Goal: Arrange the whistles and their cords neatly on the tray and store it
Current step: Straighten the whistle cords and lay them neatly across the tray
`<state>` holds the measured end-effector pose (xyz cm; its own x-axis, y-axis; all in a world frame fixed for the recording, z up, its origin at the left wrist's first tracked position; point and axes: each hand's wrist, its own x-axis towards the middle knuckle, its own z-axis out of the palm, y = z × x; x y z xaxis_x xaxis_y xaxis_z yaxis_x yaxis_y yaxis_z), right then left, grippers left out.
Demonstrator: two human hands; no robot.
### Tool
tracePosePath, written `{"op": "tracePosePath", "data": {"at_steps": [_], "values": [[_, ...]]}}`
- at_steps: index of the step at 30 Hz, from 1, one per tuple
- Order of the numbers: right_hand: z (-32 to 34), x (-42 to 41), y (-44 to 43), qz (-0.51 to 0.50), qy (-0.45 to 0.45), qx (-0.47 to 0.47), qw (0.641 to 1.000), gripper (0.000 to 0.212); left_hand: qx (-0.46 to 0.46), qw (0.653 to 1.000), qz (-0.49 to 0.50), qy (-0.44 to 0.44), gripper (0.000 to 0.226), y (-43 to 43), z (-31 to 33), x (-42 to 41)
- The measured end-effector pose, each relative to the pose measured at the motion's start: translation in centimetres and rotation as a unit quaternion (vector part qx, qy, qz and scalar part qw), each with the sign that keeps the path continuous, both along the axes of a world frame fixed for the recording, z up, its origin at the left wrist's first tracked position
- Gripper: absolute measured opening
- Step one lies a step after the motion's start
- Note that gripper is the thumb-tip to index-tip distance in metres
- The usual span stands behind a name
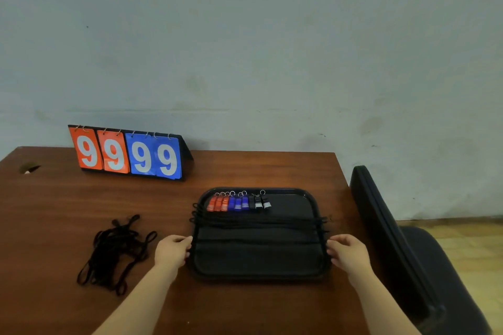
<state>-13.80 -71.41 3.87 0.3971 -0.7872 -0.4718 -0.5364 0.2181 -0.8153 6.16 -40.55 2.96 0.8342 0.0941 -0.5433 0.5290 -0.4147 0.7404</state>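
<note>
Your left hand (172, 251) and right hand (349, 254) sit closest, one at each short side of the tray (258, 260). Far left on the bench (245, 168), loose cords (117, 253) lie heaped, nearer your left hand; behind them the scoreboard (128, 155) reads 9 9 9 9. Each grip is curled at the rim and seems to pinch one end of the stretched cord (258, 240), which runs crosswise, just nearer you than the laid cords (258, 221) and the whistles (238, 202).

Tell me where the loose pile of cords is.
Head view: the cord pile lies on the table, left of the tray and the left hand.
</note>
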Motion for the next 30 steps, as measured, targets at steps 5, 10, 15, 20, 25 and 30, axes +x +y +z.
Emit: {"op": "tracePosePath", "data": {"at_steps": [5,10,15,20,25,30], "values": [[-1.5,0.2,-0.9,0.002,0.022,0.005,1.000,0.007,0.017,0.999,0.033,-0.008,0.008,-0.7,-1.1,0.6],[-2.0,1.5,-1.9,-0.003,0.040,0.005,0.999,0.006,0.035,0.998,0.050,-0.015,0.012,-1.6,-2.0,2.0],[-2.7,2.9,-2.8,-0.016,0.053,-0.002,0.998,0.005,0.061,0.997,0.037,-0.016,0.013,-2.0,-2.9,3.3],[-3.0,3.6,-3.2,-0.015,0.055,-0.009,0.998,0.006,0.106,0.993,-0.031,-0.051,0.019,-2.3,-2.9,4.1],[-2.9,4.4,-3.5,-0.016,0.061,-0.020,0.998,0.005,0.097,0.994,-0.023,-0.049,0.025,-2.4,-3.4,4.7],[-2.6,4.6,-3.5,-0.023,0.075,-0.026,0.997,0.016,0.074,0.997,-0.002,-0.028,0.028,-2.1,-4.0,5.0]]}}
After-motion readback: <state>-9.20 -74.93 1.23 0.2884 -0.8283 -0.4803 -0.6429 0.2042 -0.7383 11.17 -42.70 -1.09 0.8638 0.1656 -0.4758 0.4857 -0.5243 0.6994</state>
